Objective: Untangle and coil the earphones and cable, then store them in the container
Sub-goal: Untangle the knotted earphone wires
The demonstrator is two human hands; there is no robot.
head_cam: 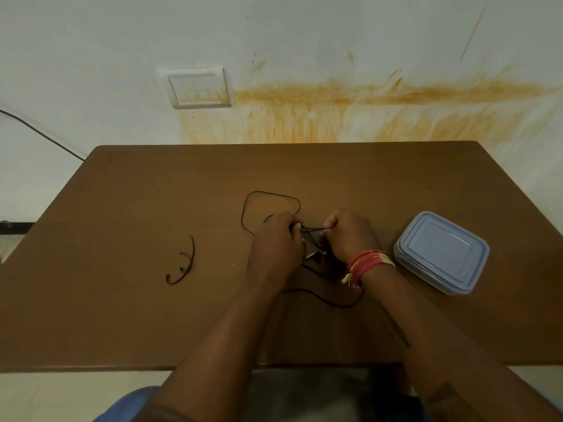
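Note:
A black cable (268, 194) lies in loose loops on the brown table (137, 208), one loop beyond my hands and another strand curving under my right wrist. My left hand (278, 239) and my right hand (350, 233) sit close together at the table's middle, each pinching black strands stretched between them. A small metal plug shows just below my fingers. A short black earphone piece (182, 264) lies apart on the left. The blue lidded container (441, 251) stands closed to the right of my right hand.
The table's far edge meets a stained white wall with a switch plate (198, 86). A dark wire (39, 132) runs along the wall at the left. Red and yellow threads circle my right wrist.

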